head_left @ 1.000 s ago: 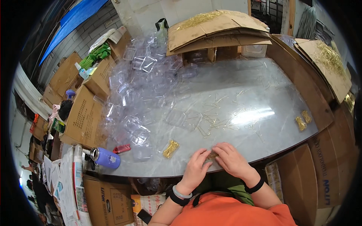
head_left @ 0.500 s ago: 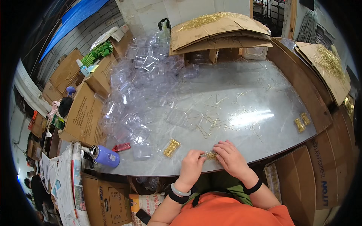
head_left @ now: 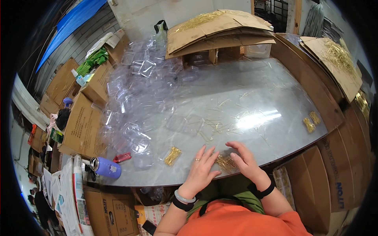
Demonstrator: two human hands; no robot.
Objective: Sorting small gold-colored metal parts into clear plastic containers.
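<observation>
Several cardboard boxes (head_left: 82, 128) stand at the left of the frame, with a blue sheet (head_left: 73, 27) above them in the upper left. At lower left, a purple bottle (head_left: 105, 167) is at the table edge, its metal mouth toward the left, and a small red object (head_left: 122, 157) lies just beside it. A big heap of clear plastic boxes (head_left: 138, 98) fills the left part of the grey table (head_left: 244, 78), reaching up to the top of the frame's left half. Below the heap, a bundle of gold wires (head_left: 172, 156) lies alone, left of the hands.

At lower centre, the left hand (head_left: 202, 167) is palm down with its fingers spread wide, gripping nothing; a ring, a pale bangle (head_left: 185, 198) and a black band are on it and its wrist. Just to its right, near the front edge, lies a loose pile of gold wires (head_left: 225, 162), between the two hands. Whether the left fingertips touch it, I cannot tell. The right hand (head_left: 246, 162) is at the pile's right side, thumb and fingers well apart, with no hold on anything; contact with the pile is unclear.

Scattered wire pieces (head_left: 214, 124) lie above the hands. Flattened cardboard (head_left: 220, 31) spans the upper centre. Two more gold bundles (head_left: 308, 125) sit together at the right edge of the table.
</observation>
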